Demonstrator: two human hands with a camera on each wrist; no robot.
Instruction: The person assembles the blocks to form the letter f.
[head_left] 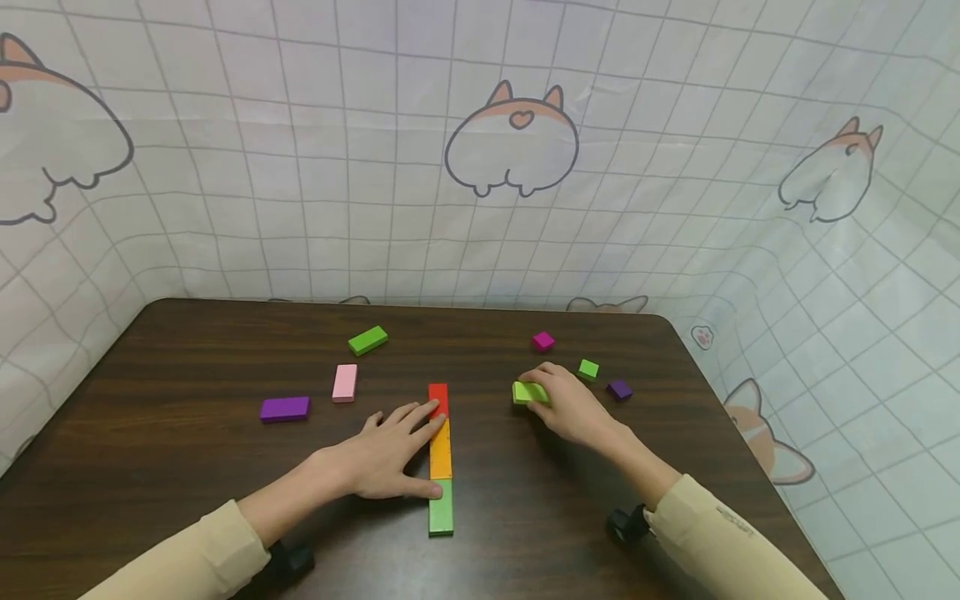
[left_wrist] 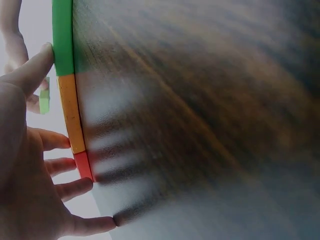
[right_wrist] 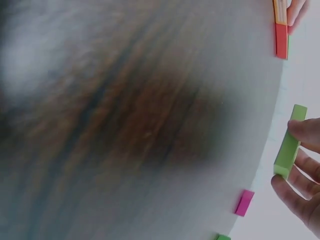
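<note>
A straight row of a red block [head_left: 438,400], an orange block [head_left: 440,450] and a green block [head_left: 441,510] lies end to end on the table. My left hand [head_left: 393,454] spreads over its left side, fingers extended; fingertips touch the red and orange blocks and the thumb touches the green one. To the right of the row, my right hand [head_left: 573,404] pinches a light green block [right_wrist: 290,145] between thumb and fingers. In the right wrist view this block looks raised off the tabletop.
Left of the row lie a purple block [head_left: 285,409], a pink block [head_left: 345,383] and another green block [head_left: 367,341]. Beyond the right hand are a magenta block [head_left: 543,342], a small green block [head_left: 588,370] and a dark purple block [head_left: 619,390]. Patterned cloth surrounds the dark table [head_left: 210,350].
</note>
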